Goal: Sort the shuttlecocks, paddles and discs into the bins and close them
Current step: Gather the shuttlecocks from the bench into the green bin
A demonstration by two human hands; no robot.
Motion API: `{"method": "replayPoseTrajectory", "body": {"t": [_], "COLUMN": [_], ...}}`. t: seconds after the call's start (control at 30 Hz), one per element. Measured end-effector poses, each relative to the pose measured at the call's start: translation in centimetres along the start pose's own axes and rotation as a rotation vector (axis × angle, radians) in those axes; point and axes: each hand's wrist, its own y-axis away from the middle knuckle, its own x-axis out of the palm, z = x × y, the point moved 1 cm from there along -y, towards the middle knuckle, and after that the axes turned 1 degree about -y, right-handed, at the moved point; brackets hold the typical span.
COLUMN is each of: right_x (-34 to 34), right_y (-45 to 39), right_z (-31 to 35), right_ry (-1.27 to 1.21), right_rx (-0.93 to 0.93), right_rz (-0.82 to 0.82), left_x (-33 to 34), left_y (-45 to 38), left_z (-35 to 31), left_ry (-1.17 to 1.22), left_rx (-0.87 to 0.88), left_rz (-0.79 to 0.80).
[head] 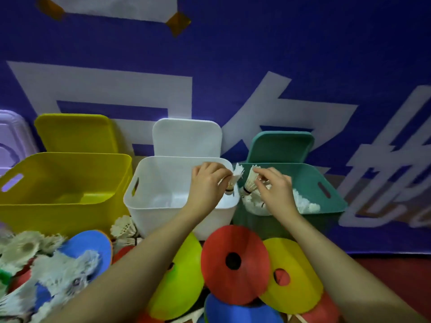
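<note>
1. Nearest, at 6 o'clock, a heap of flat discs lies on the floor: a red disc (235, 264) with a dark centre hole, a yellow disc (293, 273) just beside it at its 3 o'clock, a lime disc (184, 276) at its 9 o'clock.
2. At 8 o'clock a blue paddle (93, 248) lies under a loose pile of shuttlecocks (65, 271), white and feathery; this corner is blurred, so the count is unclear.
3. Both forearms reach up from the bottom edge towards 12 o'clock.
4. The left hand (206, 183) pinches the left shuttlecock (234, 180) by its feather skirt, fingers curled, over the right rim of the white bin (140, 201).
5. The right hand (276, 187) pinches the right shuttlecock (250, 181) the same way, over the left edge of the green bin (331, 183).
6. Each shuttlecock hangs nearly upright, long axis tilted slightly, dark-banded cork down, frayed white feathers up.
7. The green bin, at 3 o'clock of both corks, already holds white shuttlecocks; the right hand is nearer it, and the left probably needs to travel further right before letting go.
8. The yellow bin (60, 201) at 9 o'clock looks empty.
9. Farthest, three lids lean upright against a purple wall behind their bins: yellow lid (74, 134), white lid (186, 138), green lid (279, 148).
</note>
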Motion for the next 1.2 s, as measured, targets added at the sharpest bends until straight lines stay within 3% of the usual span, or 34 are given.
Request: {"method": "replayPoseTrajectory", "body": {"t": [0.3, 0.53, 0.67, 0.87, 1.2], "right_x": [-3.9, -4.0, -3.6, -3.2, -1.0], "right_y": [-3.5, -5.9, -6.1, -4.7, -2.6], "right_z": [-11.3, -15.6, -16.5, -14.6, -6.3], "right_ry": [0.085, 0.247, 0.278, 0.299, 0.272], "right_rx": [0.177, 0.285, 0.307, 0.277, 0.106], "right_rz": [0.048, -0.005, 0.080, 0.181, 0.243], "left_x": [11.2, 15.7, 17.7, 15.8, 6.6], "left_y": [-4.5, -7.1, -7.3, -5.5, -3.2], "left_z": [-5.2, -5.8, -5.7, -4.3, -0.8], "left_ry": [-0.006, 0.020, -0.021, -0.110, -0.195], "left_rx": [-0.073, -0.136, -0.119, -0.081, -0.045], "left_rz": [0.205, 0.234, 0.418, 0.522, 0.499]}}
